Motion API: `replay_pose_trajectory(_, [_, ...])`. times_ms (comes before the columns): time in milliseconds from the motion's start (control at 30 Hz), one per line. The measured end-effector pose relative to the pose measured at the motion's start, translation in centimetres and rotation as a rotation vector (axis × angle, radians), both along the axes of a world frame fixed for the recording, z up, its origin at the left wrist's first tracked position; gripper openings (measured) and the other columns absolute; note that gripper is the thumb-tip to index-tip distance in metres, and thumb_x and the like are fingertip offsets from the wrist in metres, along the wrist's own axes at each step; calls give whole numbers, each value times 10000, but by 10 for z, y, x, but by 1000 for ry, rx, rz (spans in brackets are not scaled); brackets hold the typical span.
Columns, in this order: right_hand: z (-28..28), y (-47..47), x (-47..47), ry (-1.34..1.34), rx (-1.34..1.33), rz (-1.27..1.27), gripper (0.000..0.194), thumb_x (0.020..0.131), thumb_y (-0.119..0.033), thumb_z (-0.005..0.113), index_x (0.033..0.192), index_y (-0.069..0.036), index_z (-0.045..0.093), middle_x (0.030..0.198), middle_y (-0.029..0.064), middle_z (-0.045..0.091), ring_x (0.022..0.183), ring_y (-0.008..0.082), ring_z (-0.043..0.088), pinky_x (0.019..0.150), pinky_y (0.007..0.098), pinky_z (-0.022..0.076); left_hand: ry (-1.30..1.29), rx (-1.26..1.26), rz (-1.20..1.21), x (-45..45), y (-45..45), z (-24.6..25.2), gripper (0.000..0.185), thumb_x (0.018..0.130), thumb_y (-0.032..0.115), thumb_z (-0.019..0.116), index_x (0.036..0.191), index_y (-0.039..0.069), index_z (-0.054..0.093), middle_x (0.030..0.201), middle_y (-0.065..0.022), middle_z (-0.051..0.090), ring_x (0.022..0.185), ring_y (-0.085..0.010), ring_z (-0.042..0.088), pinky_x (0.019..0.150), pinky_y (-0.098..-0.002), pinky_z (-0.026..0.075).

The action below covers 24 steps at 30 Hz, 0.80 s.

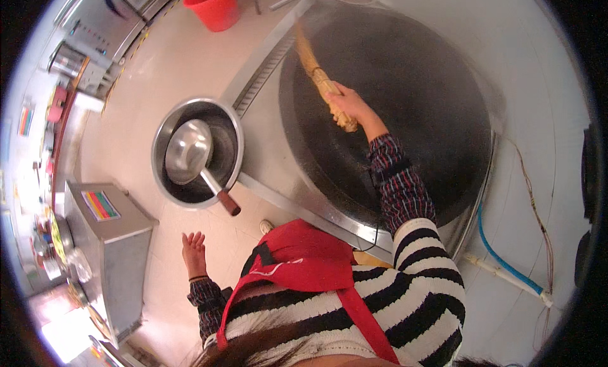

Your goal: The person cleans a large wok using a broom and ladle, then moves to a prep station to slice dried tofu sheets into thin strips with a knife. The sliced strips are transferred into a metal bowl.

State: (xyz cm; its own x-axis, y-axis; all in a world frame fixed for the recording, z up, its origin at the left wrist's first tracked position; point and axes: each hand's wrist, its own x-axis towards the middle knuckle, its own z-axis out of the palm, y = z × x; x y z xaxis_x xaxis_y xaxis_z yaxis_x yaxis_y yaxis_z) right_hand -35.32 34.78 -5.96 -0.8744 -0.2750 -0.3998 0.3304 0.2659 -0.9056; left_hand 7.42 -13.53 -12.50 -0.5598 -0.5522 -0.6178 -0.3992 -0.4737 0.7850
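Observation:
My right hand (350,104) grips the handle of a bundled bamboo wok brush (319,77) over a very large dark wok (403,82). The brush's bristles point up and left, towards the wok's rim, and look blurred. A haze like steam hangs over the wok. My left hand (193,253) is off to the lower left with its fingers apart and nothing in it. Between that hand and the stove's edge, a round metal basin (240,162) holds a large metal ladle (189,146) with a wooden-tipped handle.
The wok is set in a metal stove top (275,153) with a slotted drain channel (266,72) along its left side. A red bucket (213,8) stands on the floor. To the left is a metal cabinet (126,262). A blue hose (503,260) runs by the right wall.

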Motion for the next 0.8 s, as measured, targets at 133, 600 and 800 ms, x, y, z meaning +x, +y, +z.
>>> replay_pose_trajectory(133, [-14,-16,53,7,79,258,494,909,-290,638,1344,-91,509,980,85,664,799,172,610,731,334,505,26,40,51,8,-6,4,691,938,556,532,1362,19,435,1282,-129,581,1132,-203,582,835,-270,452])
replay_pose_trajectory(600, [-18,-60,334,-123,204,-78,663,938,-385,610,1493,-131,349,1302,163,577,1145,233,566,984,348,435,81,73,-114,-20,-46,4,628,971,503,506,1339,-3,453,1232,-114,608,1098,-183,583,849,-275,409])
replay_pose_trajectory(800, [-22,-52,382,29,85,34,633,954,-350,605,1495,-141,351,1353,160,537,1214,226,520,1012,329,405,165,27,-246,-65,-53,-1,586,957,490,539,1295,15,480,1251,-98,594,1111,-168,570,846,-284,395])
